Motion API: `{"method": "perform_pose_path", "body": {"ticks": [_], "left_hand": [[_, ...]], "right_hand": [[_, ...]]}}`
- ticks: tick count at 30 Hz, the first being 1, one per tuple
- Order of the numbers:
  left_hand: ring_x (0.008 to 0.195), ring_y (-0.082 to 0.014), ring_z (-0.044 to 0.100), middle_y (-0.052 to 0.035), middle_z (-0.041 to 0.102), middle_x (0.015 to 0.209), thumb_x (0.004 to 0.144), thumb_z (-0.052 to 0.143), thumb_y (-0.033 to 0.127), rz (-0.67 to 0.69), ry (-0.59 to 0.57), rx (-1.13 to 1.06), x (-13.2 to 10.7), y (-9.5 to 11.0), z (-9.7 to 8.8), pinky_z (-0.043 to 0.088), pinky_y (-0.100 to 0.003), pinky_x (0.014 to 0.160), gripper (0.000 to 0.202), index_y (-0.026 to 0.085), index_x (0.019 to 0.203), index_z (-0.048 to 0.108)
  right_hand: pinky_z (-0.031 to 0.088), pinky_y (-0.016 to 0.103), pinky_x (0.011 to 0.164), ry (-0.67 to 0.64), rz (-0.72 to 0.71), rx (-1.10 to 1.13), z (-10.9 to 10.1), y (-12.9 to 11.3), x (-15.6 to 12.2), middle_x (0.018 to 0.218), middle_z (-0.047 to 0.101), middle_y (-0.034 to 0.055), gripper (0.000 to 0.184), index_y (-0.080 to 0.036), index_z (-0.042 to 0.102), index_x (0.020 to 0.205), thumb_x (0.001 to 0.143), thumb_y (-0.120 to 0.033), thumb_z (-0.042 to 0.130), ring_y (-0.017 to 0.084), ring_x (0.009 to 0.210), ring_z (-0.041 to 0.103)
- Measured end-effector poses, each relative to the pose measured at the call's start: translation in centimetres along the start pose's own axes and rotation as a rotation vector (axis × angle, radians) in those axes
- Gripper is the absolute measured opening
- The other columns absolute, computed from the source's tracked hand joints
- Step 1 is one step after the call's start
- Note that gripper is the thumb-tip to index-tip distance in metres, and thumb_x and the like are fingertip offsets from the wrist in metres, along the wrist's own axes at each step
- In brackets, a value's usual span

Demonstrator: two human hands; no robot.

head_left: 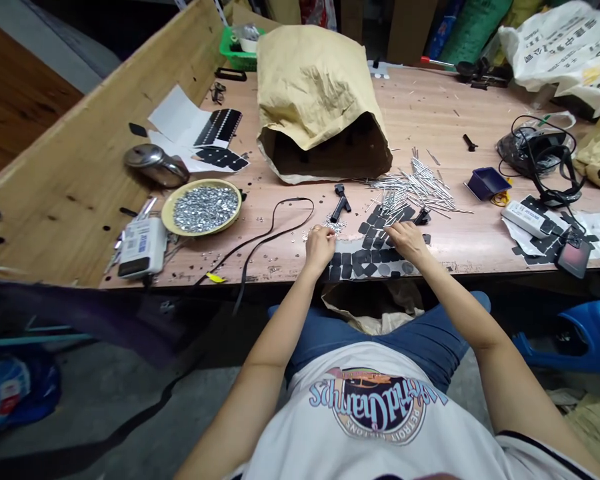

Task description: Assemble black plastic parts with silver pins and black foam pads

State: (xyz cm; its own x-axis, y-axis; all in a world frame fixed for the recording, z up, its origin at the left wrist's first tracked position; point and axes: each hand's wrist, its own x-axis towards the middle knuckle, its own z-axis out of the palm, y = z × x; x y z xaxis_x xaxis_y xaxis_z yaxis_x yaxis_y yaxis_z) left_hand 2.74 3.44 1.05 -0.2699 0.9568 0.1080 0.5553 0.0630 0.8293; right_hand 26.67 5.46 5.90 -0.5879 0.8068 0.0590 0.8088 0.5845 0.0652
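My left hand (319, 247) rests at the table's front edge, fingers curled in a pinch over a small scatter of shiny metal bits (330, 227). My right hand (405, 240) lies just right of it, fingers bent down onto a sheet of black pads (367, 259). What either hand pinches is too small to make out. A heap of thin metal pins (410, 190) lies just beyond my right hand. A small black tool (341, 200) sits behind the shiny bits.
A yellow dish of silvery pieces (203, 207) stands to the left, with a white box (143, 247) and a metal mouse-shaped object (155, 163). A brown paper sack (315, 100) lies open behind. A blue tray (487, 181), cables and black pads lie right. A black cord (275, 230) loops across.
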Motion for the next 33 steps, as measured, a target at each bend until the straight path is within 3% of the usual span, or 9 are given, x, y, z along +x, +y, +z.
{"method": "perform_pose_path", "body": {"ticks": [4, 8, 11, 14, 19, 22, 26, 29, 33], "left_hand": [[0.091, -0.0313, 0.056, -0.0103, 0.054, 0.075, 0.068, 0.058, 0.006, 0.025, -0.060, 0.091, 0.7, 0.9, 1.4, 0.042, -0.044, 0.086, 0.021, 0.020, 0.055, 0.049], [0.094, -0.0296, 0.056, -0.0105, 0.057, 0.077, 0.068, 0.053, 0.002, -0.001, -0.035, -0.018, 0.6, 1.0, 1.5, 0.042, -0.043, 0.087, 0.022, 0.020, 0.058, 0.045], [0.079, -0.0218, 0.059, -0.0044, 0.056, 0.069, 0.072, 0.056, 0.008, -0.092, -0.019, -0.302, -0.2, 1.1, 1.3, 0.045, -0.036, 0.079, 0.017, 0.019, 0.062, 0.047], [0.062, -0.0127, 0.058, 0.0008, 0.057, 0.064, 0.073, 0.064, 0.018, -0.229, -0.103, -0.699, -1.2, 1.7, 1.2, 0.046, -0.027, 0.066, 0.014, 0.017, 0.069, 0.050], [0.057, -0.0068, 0.059, 0.0049, 0.060, 0.065, 0.059, 0.079, 0.028, -0.293, -0.134, -1.066, -2.6, 2.6, 1.4, 0.044, -0.019, 0.058, 0.038, 0.018, 0.083, 0.051], [0.059, -0.0070, 0.061, 0.0053, 0.061, 0.066, 0.058, 0.080, 0.031, -0.234, -0.119, -1.072, -2.9, 2.7, 1.6, 0.044, -0.018, 0.057, 0.043, 0.018, 0.087, 0.050], [0.062, -0.0079, 0.062, 0.0048, 0.062, 0.066, 0.064, 0.077, 0.033, -0.043, -0.122, -0.951, -3.0, 2.4, 1.4, 0.047, -0.021, 0.062, 0.042, 0.019, 0.092, 0.050], [0.066, -0.0087, 0.063, 0.0037, 0.065, 0.068, 0.066, 0.076, 0.032, 0.091, -0.151, -0.881, -3.1, 2.3, 0.9, 0.048, -0.022, 0.068, 0.043, 0.019, 0.099, 0.051], [0.068, -0.0099, 0.063, 0.0022, 0.067, 0.070, 0.069, 0.074, 0.033, 0.171, -0.233, -0.843, -3.3, 2.2, 0.2, 0.049, -0.023, 0.069, 0.046, 0.019, 0.107, 0.052]], "right_hand": [[0.035, 0.027, 0.066, 0.046, 0.043, 0.097, -0.6, -1.8, -1.1, 0.097, 0.065, 0.0109, 0.035, -0.016, 0.061, 0.114, 0.092, -0.013, 0.035, 0.019, 0.085, 0.054], [0.039, 0.024, 0.065, 0.064, 0.094, 0.245, -0.7, -3.8, -1.5, 0.094, 0.066, 0.0093, 0.031, -0.017, 0.063, 0.110, 0.094, -0.021, 0.037, 0.017, 0.084, 0.059], [0.042, 0.023, 0.068, 0.091, 0.107, 0.381, -0.7, -5.4, -1.3, 0.092, 0.067, 0.0076, 0.029, -0.018, 0.065, 0.108, 0.094, -0.025, 0.040, 0.017, 0.084, 0.061], [0.044, 0.024, 0.070, 0.083, 0.132, 0.448, -1.0, -6.9, -0.8, 0.091, 0.067, 0.0072, 0.029, -0.018, 0.065, 0.109, 0.094, -0.026, 0.043, 0.017, 0.084, 0.063], [0.045, 0.024, 0.070, 0.039, 0.226, 0.449, -2.0, -8.4, -0.5, 0.094, 0.067, 0.0079, 0.028, -0.019, 0.067, 0.107, 0.093, -0.025, 0.044, 0.017, 0.085, 0.064], [0.045, 0.024, 0.070, 0.028, 0.257, 0.453, -2.5, -8.5, -0.7, 0.093, 0.068, 0.0080, 0.026, -0.019, 0.068, 0.105, 0.092, -0.024, 0.046, 0.018, 0.084, 0.064], [0.045, 0.025, 0.071, 0.032, 0.254, 0.540, -2.8, -8.0, -1.0, 0.092, 0.068, 0.0086, 0.023, -0.017, 0.069, 0.100, 0.090, -0.021, 0.048, 0.017, 0.083, 0.064], [0.045, 0.024, 0.069, 0.020, 0.236, 0.751, -2.6, -7.4, -1.2, 0.083, 0.068, 0.0056, 0.019, -0.016, 0.068, 0.089, 0.088, -0.021, 0.050, 0.014, 0.074, 0.062], [0.040, 0.021, 0.048, -0.155, 0.248, 1.158, -2.0, -6.8, -1.7, 0.064, 0.060, -0.0010, 0.026, -0.016, 0.062, 0.081, 0.087, -0.036, 0.046, 0.009, 0.049, 0.052]]}}
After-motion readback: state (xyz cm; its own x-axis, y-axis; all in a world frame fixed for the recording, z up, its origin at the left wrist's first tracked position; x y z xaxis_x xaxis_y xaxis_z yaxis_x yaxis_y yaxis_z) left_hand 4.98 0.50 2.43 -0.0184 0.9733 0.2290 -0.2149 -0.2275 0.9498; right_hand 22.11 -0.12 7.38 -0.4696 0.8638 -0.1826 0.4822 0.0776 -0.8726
